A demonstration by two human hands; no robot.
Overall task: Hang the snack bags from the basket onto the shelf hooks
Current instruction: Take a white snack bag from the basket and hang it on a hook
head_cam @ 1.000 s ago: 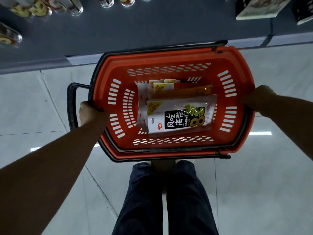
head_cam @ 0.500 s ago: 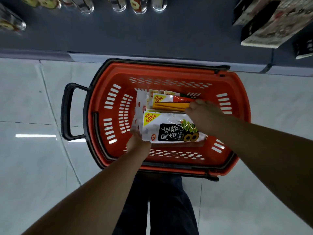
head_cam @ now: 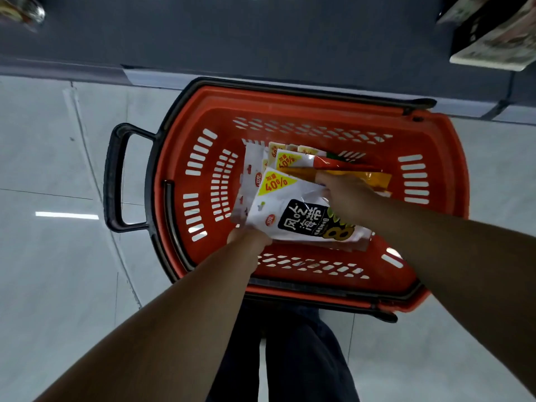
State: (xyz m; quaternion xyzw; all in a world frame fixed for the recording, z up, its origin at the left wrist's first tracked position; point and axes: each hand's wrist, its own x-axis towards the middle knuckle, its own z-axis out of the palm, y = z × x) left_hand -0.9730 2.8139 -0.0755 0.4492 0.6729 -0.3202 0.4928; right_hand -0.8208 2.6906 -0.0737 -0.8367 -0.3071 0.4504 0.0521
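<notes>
Orange plastic, slotted along its walls, fills the middle of the frame: a shopping basket (head_cam: 435, 227) with black rim and black side handle (head_cam: 114, 178) standing on a pale tiled floor (head_cam: 58, 271), seen from straight above by the person reaching into it. Inside lies a loose stack of snack bags (head_cam: 290, 161), the topmost a white seaweed snack bag (head_cam: 278, 210) with a black label panel and a yellow "40%" corner flash, tilted so its yellow corner points toward the upper left of the frame. The left hand (head_cam: 249, 239), entering from the lower left, grips that bag at its lower left edge, fingers tucked under the pack and out of sight. The right hand (head_cam: 345, 195), coming in from the right edge of the frame, rests over the bag's upper right part with fingers curled around its edge, beside an orange-yellow packet (head_cam: 368, 178) lying just behind it toward the top of the frame. Further white packs (head_cam: 251, 169) fan out beneath and to the left of the top bag, all of them within the basket. Dark trousers (head_cam: 290, 358) show at the bottom centre, below the basket's near rim. Across the top of the frame runs the dark grey base of a shelf unit (head_cam: 261, 33), with blurred boxed goods (head_cam: 493, 44) at the upper right and a glass jar (head_cam: 23, 11) at the upper left.
</notes>
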